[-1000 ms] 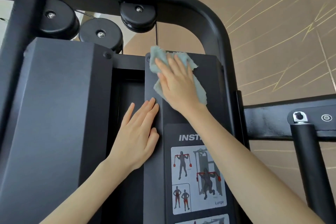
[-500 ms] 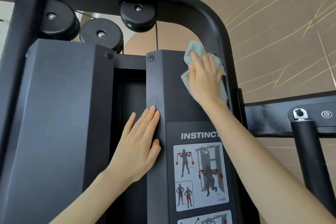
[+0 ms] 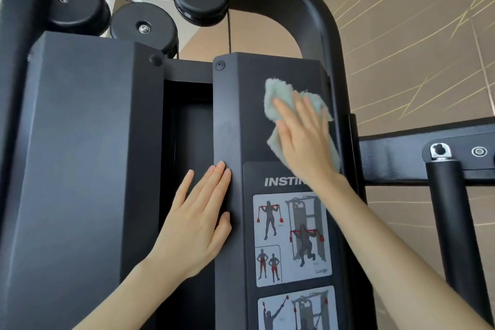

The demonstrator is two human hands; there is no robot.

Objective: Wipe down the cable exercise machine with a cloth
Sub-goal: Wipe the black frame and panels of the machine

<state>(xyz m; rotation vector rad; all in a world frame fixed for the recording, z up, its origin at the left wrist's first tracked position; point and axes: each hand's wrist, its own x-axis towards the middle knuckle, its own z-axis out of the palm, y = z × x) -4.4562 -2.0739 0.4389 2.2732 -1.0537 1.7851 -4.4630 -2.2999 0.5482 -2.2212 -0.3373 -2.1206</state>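
The right hand [image 3: 302,139], fingers flat, presses the cloth [image 3: 276,96] on the machine's panel [image 3: 249,115]; the left hand [image 3: 198,222] rests flat, empty. Unpinched, the cloth could slip off.

Light: bright, soft daylight; blown-out patch behind the pulleys [image 3: 144,27], upper left | Shadows: faint and soft-edged under my left hand [image 3: 198,225] | Glare: streaky sheen on the glossy crossbar [image 3: 396,153] | Blur: my right hand [image 3: 302,139] and cloth [image 3: 276,94] slightly smeared; label [image 3: 292,236] print soft | Edges: wide-angle bowing of the frame [image 3: 316,16]
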